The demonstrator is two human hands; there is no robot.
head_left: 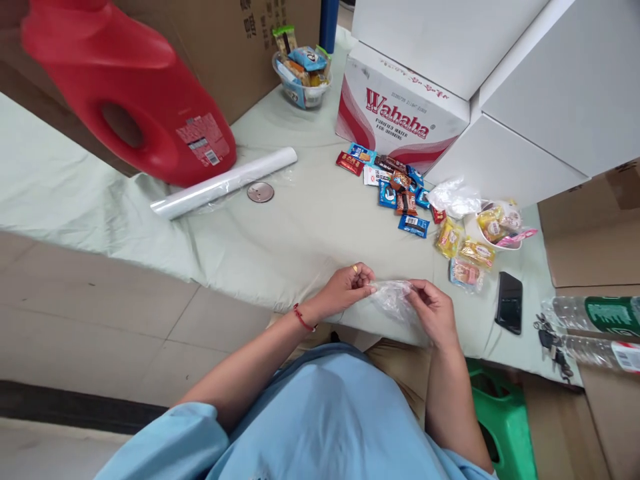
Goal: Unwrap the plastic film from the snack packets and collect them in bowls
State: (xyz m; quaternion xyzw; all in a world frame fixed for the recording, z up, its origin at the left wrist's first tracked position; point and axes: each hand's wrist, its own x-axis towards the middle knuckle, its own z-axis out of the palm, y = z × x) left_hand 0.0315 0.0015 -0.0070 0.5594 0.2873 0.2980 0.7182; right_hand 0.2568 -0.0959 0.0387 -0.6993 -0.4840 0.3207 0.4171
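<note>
A crumpled clear plastic bag (pixel 393 298) is stretched between my two hands over the table's front edge. My left hand (pixel 349 287), with a ring and a red bracelet, pinches the bag's left end between thumb and fingers. The right-hand end is pinched by my right hand (pixel 434 308). Beyond the hands lies a pile of wrapped snacks (pixel 400 183) in blue, red and brown. Nearer my right hand are yellow snack packets (pixel 449 237) and a pinkish packet (pixel 466 274).
To the left stand a large red jug (pixel 165 113) and a plastic bag roll (pixel 230 181), near a round metal disc (pixel 261 192). A snack tub (pixel 305 93) and Wahaha carton (pixel 400 110) are behind. Rightward lie a white bowl (pixel 475 230), phone (pixel 509 303), keys (pixel 550 340) and bottles (pixel 610 315).
</note>
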